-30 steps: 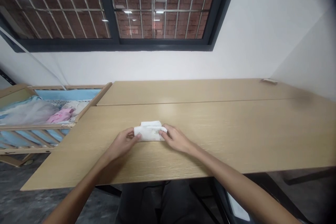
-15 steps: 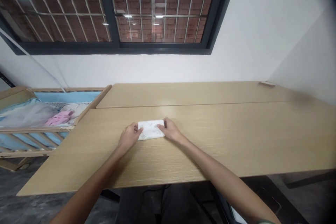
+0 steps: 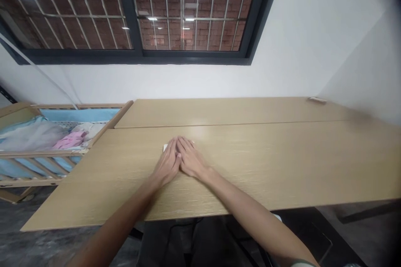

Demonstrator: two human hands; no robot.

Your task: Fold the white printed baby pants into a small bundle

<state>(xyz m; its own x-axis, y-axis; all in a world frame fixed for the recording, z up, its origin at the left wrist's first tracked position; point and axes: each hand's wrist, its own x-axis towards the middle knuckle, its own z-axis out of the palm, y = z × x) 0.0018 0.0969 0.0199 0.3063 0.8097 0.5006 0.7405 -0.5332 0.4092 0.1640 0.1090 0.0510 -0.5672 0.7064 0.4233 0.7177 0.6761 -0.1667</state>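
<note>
A folded white cloth (image 3: 165, 147) lies on the light wooden table (image 3: 266, 158), mostly covered by my hands. Only its left corner and a sliver at the upper right show. My left hand (image 3: 169, 162) rests flat on the left part of the cloth, fingers stretched forward. Beside it, my right hand (image 3: 190, 159) lies flat over the right part, also with straight fingers. The two hands touch along their inner edges, fingertips close together. Neither grips the cloth.
Left of the table stands a wooden crib (image 3: 75, 153) with blue lining, holding a pink cloth (image 3: 71, 139) and white bedding. A small flat object (image 3: 317, 100) lies at the table's far right. Behind are a white wall and a barred window (image 3: 191, 12).
Both hands have left the cloth's side edges, where they were pinching it. They have moved inward and now lie flat on top, side by side, hiding most of it.
</note>
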